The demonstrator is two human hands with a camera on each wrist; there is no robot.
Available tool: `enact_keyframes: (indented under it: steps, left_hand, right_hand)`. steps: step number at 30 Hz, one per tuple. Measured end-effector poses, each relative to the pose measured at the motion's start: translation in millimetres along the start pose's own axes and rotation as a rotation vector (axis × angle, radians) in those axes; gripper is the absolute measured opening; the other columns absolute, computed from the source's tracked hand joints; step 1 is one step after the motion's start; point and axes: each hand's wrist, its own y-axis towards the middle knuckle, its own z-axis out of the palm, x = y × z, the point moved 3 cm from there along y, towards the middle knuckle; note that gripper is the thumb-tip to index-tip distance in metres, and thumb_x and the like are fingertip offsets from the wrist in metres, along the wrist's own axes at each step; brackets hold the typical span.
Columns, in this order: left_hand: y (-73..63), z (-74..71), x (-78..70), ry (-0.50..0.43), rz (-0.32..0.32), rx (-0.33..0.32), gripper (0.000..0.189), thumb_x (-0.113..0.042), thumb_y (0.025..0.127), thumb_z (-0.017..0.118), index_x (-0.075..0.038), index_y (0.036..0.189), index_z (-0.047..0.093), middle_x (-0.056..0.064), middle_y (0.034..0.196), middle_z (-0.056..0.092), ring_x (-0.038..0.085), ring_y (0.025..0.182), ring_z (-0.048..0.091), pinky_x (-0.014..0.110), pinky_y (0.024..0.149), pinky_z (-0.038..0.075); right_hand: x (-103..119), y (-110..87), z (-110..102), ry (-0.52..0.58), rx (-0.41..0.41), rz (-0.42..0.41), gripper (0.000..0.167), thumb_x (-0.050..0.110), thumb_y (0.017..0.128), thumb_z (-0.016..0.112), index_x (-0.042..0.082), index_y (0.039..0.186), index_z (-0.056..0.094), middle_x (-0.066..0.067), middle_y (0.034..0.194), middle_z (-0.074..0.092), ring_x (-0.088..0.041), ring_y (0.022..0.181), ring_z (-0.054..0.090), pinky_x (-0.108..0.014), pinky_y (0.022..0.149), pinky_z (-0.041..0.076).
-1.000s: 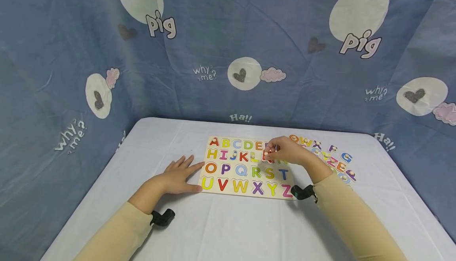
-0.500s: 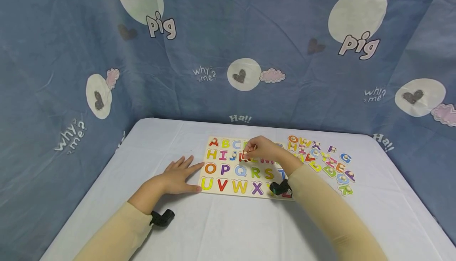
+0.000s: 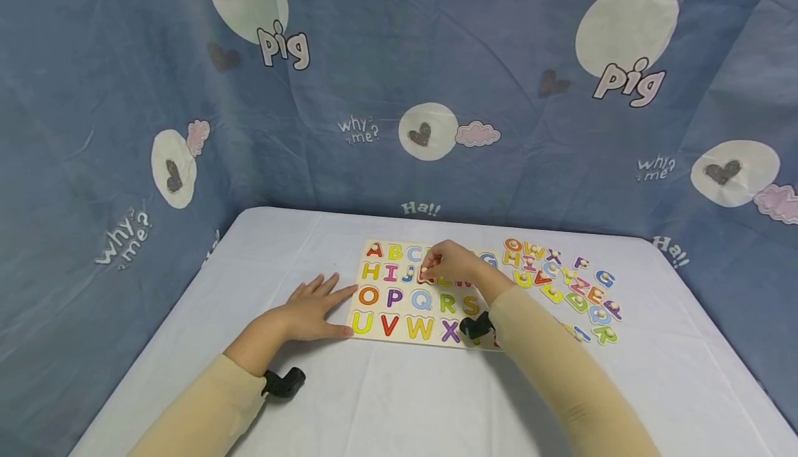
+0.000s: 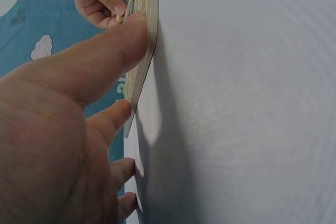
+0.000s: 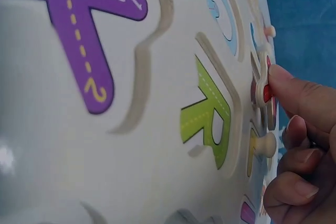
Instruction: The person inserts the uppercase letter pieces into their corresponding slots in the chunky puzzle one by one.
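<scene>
While the left hand [image 3: 308, 313] rests beside the puzzle board [image 3: 399, 310], the right hand [image 3: 458, 263]: its grip pinches a red letter piece [image 5: 266, 94] with the fingertips; the other fingers are bent.
Place of red piece: at the K space, from the board's middle a little toward twelve o'clock; if it sits inside the recess, I cannot tell.
Left grip: the fingers are straight and spread; thumb and forefinger touch the board's edge, between eight and nine o'clock.
Yellow knobbed piece [image 5: 264, 144]: near the red one, at its six o'clock in the right wrist view.
A piece [image 3: 374, 249]: on the board, at ten o'clock, with a knob.
J piece [image 3: 408, 273]: also with a knob, just beside the K space at its nine o'clock.
Loose letters [image 3: 576, 301]: scattered on the white surface [image 3: 399, 401] at three o'clock of the board; an orange O [image 3: 513, 244] lies at their ten o'clock end, a green piece [image 3: 605, 334] at five o'clock.
Sleeves [image 3: 196, 405]: beige, each with a black device [image 3: 285, 382] near the cuff.
Backdrop [image 3: 349, 187]: blue, printed, behind the surface at twelve o'clock.
</scene>
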Motion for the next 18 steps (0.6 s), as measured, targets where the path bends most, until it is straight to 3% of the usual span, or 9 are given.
enact_keyframes:
  steps: [10,18]
  left_hand:
    - [-1.2,-1.3,-0.9,0.002,-0.003,-0.005,0.091,-0.063,0.082,0.069,-0.023,0.157,0.035,0.02,0.165,0.016,0.046,0.151,0.006,0.065,0.118,0.005]
    - [-1.4,-1.1,-1.9,0.001,-0.005,0.0,0.091,-0.063,0.083,0.069,-0.024,0.157,0.035,0.02,0.165,0.016,0.046,0.151,0.005,0.065,0.118,0.005]
  right_hand:
    - [0,3.8,6,-0.003,-0.003,0.015,0.011,0.025,0.09,0.077,0.017,0.087,0.072,-0.002,0.08,0.06,-0.015,0.07,0.051,-0.026,0.061,0.04]
    - [6,-10.8,-3,-0.042,-0.036,-0.005,0.011,0.025,0.091,0.077,0.018,0.098,0.073,-0.002,0.088,0.06,-0.018,0.074,0.054,-0.028,0.061,0.044]
